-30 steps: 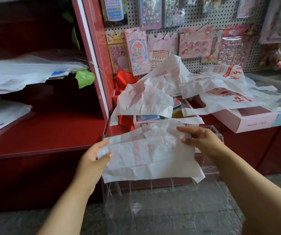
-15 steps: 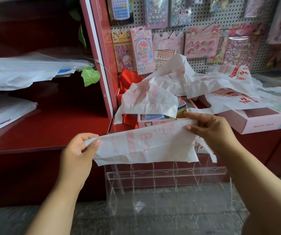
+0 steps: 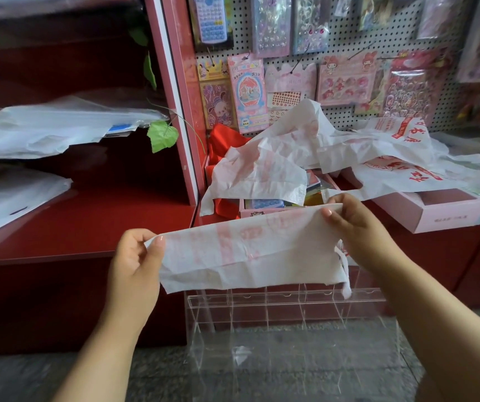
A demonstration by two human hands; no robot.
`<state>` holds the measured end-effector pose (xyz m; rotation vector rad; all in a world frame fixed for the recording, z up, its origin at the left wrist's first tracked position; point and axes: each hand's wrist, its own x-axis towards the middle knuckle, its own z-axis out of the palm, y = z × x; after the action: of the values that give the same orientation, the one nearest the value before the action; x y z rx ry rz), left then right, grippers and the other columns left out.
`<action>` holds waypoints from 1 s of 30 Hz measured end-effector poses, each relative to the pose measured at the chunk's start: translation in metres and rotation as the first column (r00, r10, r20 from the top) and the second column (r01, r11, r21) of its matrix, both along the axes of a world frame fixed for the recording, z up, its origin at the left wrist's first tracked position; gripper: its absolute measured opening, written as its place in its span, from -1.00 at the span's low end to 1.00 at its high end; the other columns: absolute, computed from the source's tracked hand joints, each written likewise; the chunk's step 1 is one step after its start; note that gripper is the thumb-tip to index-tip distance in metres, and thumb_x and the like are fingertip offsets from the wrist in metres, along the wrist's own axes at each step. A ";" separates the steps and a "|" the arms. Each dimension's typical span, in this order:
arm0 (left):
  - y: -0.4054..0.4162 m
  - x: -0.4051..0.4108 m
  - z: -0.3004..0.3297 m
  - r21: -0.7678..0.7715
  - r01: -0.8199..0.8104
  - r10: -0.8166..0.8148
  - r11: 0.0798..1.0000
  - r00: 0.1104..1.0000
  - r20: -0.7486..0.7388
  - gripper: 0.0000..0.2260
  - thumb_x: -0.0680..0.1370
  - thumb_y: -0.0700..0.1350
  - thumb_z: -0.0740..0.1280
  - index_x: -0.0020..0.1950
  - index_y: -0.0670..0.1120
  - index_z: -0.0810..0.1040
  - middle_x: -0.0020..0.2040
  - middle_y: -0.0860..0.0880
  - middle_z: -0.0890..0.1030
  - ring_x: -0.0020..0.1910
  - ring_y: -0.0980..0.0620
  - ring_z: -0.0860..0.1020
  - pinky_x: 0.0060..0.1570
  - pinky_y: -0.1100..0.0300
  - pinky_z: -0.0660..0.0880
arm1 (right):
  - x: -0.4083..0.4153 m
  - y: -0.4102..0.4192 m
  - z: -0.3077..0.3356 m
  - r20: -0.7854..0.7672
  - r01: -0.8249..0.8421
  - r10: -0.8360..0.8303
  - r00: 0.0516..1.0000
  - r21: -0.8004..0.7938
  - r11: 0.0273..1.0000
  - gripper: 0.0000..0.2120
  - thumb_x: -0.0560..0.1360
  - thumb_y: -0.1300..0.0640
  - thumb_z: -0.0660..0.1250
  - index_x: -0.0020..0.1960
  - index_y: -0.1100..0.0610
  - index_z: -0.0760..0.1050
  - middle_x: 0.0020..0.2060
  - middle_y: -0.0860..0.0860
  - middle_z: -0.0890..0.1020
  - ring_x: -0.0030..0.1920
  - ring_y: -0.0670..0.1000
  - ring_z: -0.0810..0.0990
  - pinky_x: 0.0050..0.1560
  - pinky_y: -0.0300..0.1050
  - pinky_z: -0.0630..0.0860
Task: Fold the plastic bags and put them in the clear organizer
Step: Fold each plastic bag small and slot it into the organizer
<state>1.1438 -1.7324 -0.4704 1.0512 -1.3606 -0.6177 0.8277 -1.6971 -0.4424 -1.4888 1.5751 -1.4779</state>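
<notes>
I am holding the bag (image 3: 250, 253) stretched between both hands — left hand (image 3: 134, 265) pinching one end, right hand (image 3: 352, 224) the other; its long axis is running hand to hand, the organizer (image 3: 288, 320) lying directly below.

2 bare forearms, apparently sleeveless; short, seemingly unpainted nails.

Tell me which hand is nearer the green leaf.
Left. The left hand grips the folded bag below the green leaf; the right hand holds the bag's far end, well off to the right.
</notes>
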 end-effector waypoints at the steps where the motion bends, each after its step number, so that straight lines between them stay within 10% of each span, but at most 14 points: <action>1: 0.000 -0.002 -0.001 -0.010 -0.035 0.035 0.999 0.999 0.024 -0.91 0.56 0.00 0.27 -0.13 0.17 0.45 -0.31 0.17 0.49 -0.36 0.27 0.41 -0.28 0.32 0.39 | 0.003 -0.001 -0.003 -0.015 0.032 -0.032 0.999 -0.006 0.999 -0.88 0.63 0.14 0.21 -0.10 0.02 0.38 -0.25 0.01 0.51 -0.30 -0.05 0.46 -0.32 -0.19 0.40; 10: -0.002 -0.016 -0.003 0.064 -0.140 0.136 0.988 0.989 0.058 -0.90 0.62 -0.12 0.26 0.11 0.01 0.40 -0.33 0.00 0.51 -0.50 0.18 0.35 -0.41 0.16 0.29 | 0.007 -0.010 -0.018 -0.124 0.143 -0.130 0.984 0.102 0.985 -0.87 0.62 0.02 0.21 0.11 0.05 0.37 -0.14 0.03 0.60 -0.26 -0.04 0.55 -0.40 -0.18 0.42; 14: -0.010 -0.016 -0.005 0.222 0.002 0.022 0.975 0.994 -0.107 -0.82 0.62 -0.17 0.27 0.06 0.15 0.45 -0.23 -0.05 0.48 -0.27 0.06 0.42 -0.25 0.20 0.36 | -0.003 -0.024 -0.028 -0.035 0.161 -0.157 0.987 0.225 0.961 -0.75 0.58 0.00 0.30 0.20 0.07 0.39 -0.07 -0.01 0.59 -0.17 0.01 0.62 -0.34 -0.15 0.54; 20: -0.008 -0.010 -0.005 0.488 0.350 -0.238 0.799 0.931 -0.278 -0.79 0.44 -0.11 0.40 0.04 -0.15 0.66 0.03 -0.07 0.69 0.11 -0.01 0.59 0.25 0.04 0.42 | -0.016 -0.035 -0.045 0.178 0.048 -0.108 0.978 0.314 0.948 -0.63 0.54 0.00 0.35 0.33 -0.06 0.41 0.24 0.11 0.54 0.10 0.18 0.62 0.11 0.25 0.57; 24: -0.012 -0.010 -0.006 0.485 0.316 -0.168 0.815 0.931 -0.324 -0.78 0.50 -0.24 0.37 0.12 -0.10 0.64 0.09 -0.01 0.67 0.08 0.14 0.59 0.03 0.24 0.45 | -0.012 -0.038 -0.053 0.445 -0.128 -0.023 0.895 0.306 0.943 -0.68 0.57 0.02 0.32 0.28 -0.25 0.43 0.13 0.08 0.59 -0.01 0.13 0.63 0.08 0.27 0.57; 27: -0.017 -0.006 -0.008 0.496 0.329 -0.115 0.803 0.903 -0.413 -0.67 0.51 -0.28 0.35 0.27 -0.12 0.57 0.16 -0.08 0.64 0.09 0.01 0.62 -0.01 0.15 0.50 | -0.008 -0.034 -0.056 0.369 -0.283 0.136 0.919 0.381 0.880 -0.60 0.49 -0.14 0.38 0.26 -0.44 0.38 0.14 0.00 0.57 -0.03 0.08 0.61 0.01 0.10 0.58; 30: -0.019 -0.005 -0.008 0.486 0.329 -0.119 0.810 0.903 -0.413 -0.65 0.51 -0.31 0.35 0.26 -0.07 0.56 0.16 -0.06 0.62 0.11 -0.03 0.61 -0.01 0.13 0.50 | -0.006 -0.034 -0.058 0.491 -0.411 0.219 0.843 0.327 0.851 -0.60 0.48 0.22 0.41 0.28 -0.04 0.53 0.13 0.14 0.60 0.06 0.18 0.65 0.05 0.01 0.62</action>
<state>1.1389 -1.7509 -0.4787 1.1485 -0.9981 -1.3794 0.8218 -1.7311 -0.5000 -1.0156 1.1932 -1.0855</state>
